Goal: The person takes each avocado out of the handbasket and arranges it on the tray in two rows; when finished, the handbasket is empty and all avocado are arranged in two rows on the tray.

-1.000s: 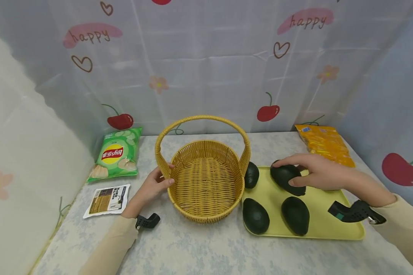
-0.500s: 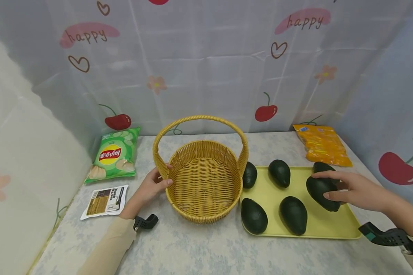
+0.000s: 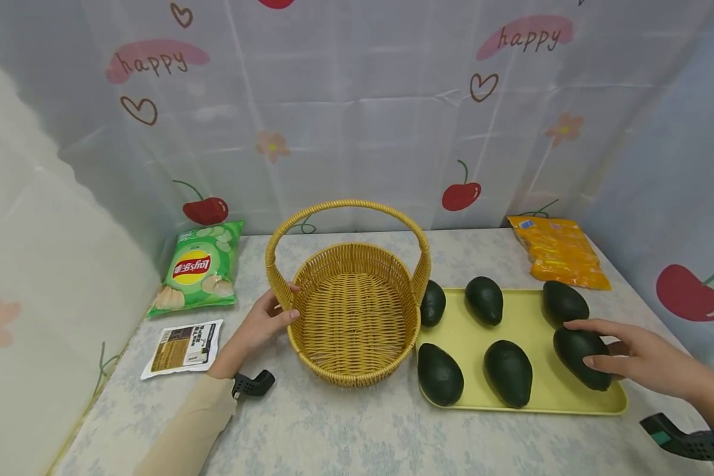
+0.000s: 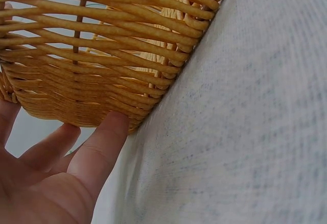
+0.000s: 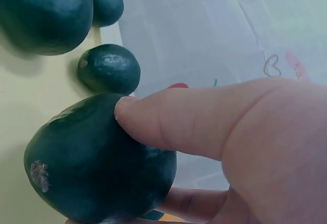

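Note:
A yellow wicker basket with a tall arched handle stands on the table, its inside bare. My left hand grips the basket's left side where the handle meets the rim. Fingers lie against the outer weave in the left wrist view. At the right end of a yellow tray, my right hand holds a dark green avocado between thumb and fingers. Whether that avocado touches the tray is unclear. Several other avocados lie on the tray in two rows, one just behind the held one.
A green bag of chips lies at the back left, with a small white-edged packet in front of it. An orange snack bag lies behind the tray. A printed curtain hangs along the table's back edge.
My right hand has carried an avocado from the tray's back middle toward its front right corner. Another avocado stays at the back middle. The left hand and basket have kept their place.

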The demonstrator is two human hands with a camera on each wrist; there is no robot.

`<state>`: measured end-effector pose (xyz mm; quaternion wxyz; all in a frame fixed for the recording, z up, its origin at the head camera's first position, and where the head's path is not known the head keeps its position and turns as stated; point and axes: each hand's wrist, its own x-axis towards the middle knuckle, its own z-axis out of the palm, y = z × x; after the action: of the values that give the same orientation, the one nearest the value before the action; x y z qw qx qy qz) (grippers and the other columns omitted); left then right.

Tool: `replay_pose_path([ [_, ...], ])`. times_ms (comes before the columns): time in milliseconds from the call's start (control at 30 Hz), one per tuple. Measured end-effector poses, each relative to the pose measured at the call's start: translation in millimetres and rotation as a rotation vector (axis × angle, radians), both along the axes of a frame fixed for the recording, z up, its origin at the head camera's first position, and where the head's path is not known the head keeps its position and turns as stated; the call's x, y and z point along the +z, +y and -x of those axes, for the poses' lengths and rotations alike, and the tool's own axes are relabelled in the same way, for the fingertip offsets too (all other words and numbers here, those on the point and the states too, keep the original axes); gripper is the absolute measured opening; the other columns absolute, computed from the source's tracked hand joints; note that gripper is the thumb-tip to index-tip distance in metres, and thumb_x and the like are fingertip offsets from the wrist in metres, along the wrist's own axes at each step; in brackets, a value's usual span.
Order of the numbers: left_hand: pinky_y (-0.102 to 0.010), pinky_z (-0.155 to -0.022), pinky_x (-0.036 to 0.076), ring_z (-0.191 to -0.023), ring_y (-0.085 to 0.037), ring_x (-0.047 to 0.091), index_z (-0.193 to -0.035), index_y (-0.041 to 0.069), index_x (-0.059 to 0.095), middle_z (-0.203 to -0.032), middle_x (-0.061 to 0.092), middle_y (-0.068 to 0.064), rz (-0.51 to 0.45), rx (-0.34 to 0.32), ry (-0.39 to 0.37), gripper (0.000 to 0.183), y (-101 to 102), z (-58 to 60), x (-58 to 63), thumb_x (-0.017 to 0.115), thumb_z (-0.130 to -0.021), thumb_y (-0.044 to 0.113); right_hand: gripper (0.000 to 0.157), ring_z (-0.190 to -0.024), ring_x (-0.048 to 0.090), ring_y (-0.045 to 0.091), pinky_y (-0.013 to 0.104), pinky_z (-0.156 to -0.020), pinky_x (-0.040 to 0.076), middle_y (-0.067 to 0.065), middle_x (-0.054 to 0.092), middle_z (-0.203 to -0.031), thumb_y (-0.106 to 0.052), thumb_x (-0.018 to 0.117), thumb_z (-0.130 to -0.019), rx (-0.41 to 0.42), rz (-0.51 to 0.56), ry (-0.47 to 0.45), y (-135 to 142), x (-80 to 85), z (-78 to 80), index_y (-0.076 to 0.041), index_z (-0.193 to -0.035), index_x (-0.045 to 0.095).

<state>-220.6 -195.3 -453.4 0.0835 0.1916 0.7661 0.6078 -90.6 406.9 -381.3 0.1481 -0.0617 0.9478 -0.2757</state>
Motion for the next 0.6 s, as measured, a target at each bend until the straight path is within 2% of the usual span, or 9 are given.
replay_pose_path([
  [167,-0.024,-0.086,0.055,-0.116,-0.026,0.059,-0.144,-0.003,0.043,-0.147,0.043,-0.033,-0.002,0.006,-0.010,0.051,1,-0.7,0.7,0.063,-0.098,0.008,0.061,-0.083,0.069,0.016,0.028,-0.065,0.058,0.046,0.039,-0.144,-0.017,0.070,-0.095,-0.014,-0.004,-0.016,2,-3.4,-2.5,0.007,-0.145,0.045],
  [433,-0.024,-0.086,0.055,-0.118,-0.029,0.059,-0.143,-0.004,0.044,-0.147,0.043,-0.032,0.000,0.010,-0.012,0.050,1,-1.0,1.5,0.061,-0.098,0.005,0.063,-0.089,0.067,0.024,0.038,-0.069,0.061,0.047,0.036,-0.144,-0.017,0.071,-0.093,-0.040,-0.011,-0.065,8,-11.7,-3.9,0.008,-0.145,0.044],
  [600,-0.024,-0.086,0.055,-0.117,-0.028,0.059,-0.143,-0.003,0.044,-0.148,0.043,-0.032,0.000,0.011,-0.013,0.049,1,-0.7,0.9,0.061,-0.098,0.005,0.062,-0.103,0.062,0.041,0.045,-0.074,0.061,0.045,0.046,-0.140,-0.015,0.076,-0.089,-0.031,-0.074,-0.002,10,-20.0,-5.7,0.007,-0.141,0.051],
])
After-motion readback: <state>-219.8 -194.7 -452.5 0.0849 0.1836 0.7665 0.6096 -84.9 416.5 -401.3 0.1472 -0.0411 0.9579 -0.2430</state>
